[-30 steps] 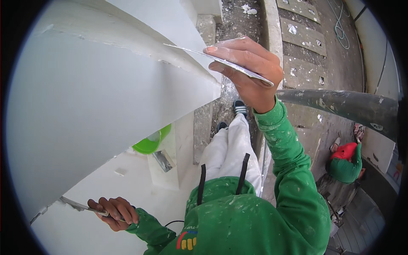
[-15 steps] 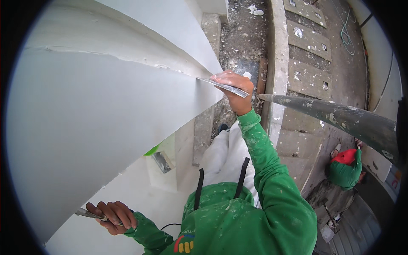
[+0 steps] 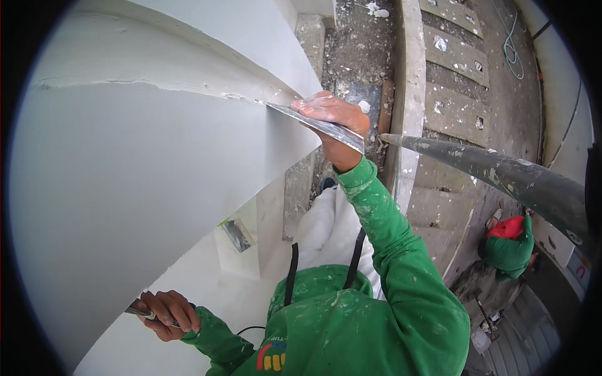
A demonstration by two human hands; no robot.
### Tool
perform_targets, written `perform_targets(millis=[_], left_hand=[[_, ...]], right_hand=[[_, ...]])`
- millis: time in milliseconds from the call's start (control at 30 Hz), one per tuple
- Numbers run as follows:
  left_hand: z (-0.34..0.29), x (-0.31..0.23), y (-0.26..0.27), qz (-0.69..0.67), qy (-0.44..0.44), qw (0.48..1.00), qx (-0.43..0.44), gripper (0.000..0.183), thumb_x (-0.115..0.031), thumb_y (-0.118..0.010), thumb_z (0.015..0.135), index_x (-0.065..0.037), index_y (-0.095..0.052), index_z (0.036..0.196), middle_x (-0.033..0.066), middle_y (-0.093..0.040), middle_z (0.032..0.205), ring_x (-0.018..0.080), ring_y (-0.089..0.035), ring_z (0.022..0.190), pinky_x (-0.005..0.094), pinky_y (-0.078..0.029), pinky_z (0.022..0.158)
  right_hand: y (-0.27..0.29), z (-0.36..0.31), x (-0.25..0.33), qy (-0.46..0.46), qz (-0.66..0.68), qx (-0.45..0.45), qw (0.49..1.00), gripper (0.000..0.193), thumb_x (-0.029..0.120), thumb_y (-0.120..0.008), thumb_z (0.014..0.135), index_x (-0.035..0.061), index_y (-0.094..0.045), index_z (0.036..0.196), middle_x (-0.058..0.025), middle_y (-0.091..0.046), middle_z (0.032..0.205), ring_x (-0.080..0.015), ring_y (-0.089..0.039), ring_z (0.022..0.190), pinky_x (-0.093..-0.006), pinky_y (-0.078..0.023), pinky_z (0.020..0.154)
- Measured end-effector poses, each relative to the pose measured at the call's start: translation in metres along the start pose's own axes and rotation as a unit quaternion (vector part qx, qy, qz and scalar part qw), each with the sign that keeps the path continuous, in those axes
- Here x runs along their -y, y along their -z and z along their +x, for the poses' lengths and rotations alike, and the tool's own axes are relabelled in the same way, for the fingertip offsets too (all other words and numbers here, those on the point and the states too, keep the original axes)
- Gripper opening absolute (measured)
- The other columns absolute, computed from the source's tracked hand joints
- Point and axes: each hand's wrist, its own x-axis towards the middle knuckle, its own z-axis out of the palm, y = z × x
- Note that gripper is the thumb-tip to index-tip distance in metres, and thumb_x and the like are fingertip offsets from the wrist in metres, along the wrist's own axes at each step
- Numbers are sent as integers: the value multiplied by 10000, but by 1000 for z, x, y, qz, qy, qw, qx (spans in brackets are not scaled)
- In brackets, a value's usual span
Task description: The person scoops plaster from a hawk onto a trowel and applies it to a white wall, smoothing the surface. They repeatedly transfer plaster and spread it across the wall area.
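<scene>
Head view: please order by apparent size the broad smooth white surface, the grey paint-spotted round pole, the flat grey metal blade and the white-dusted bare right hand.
1. White surface
2. Round pole, perhaps enlarged by nearness
3. Flat metal blade and right hand: too alike to rank

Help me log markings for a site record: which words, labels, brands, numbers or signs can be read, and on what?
Green hoodie, coloured print: lettering too small to read in full.
Right edge, red mark: too blurred to read.
Blade in right hand: no lettering visible.
</scene>
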Motion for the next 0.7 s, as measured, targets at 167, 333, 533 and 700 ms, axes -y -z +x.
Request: perform_targets(millis=[167,333,533,700], left_hand=[[1,-1,-4,2,-4,1000,4,295,-178,-353,998,47,-292,1178,115,-409,794,161,-452,376,300,-470,284],[-3,0,-7,-16,-7,1000,-7,282,-171,-355,997,28,-279,1182,116,-409,796,168,-432,366,311,-464,284],[-1,0,-15,-1,-16,999,-35,203,-115,-352,989,30,-283,1113,116,-414,774,150,-418,350,280,-456,263],[-4,-1,-12,6,-13,999,-30,202,-112,-344,990,32,-287,1120,115,-412,775,148,-417,354,279,-450,262]], right_hand=[[7,-12,-2,-6,-33,1,999,124,-1,-722,733,-6,-687,852,-155,-704,863,-254,-688,807,-351,-498,741],[-4,3,5,3,4,-5,1000,138,-28,-720,722,-10,-687,855,-157,-704,864,-253,-688,805,-354,-496,732],[-9,16,15,18,10,2,1000,142,20,-698,739,6,-709,880,-134,-709,867,-235,-689,812,-326,-509,751],[8,-5,7,-36,-30,6,999,133,-48,-694,733,0,-687,857,-146,-706,883,-260,-686,837,-359,-492,758]])
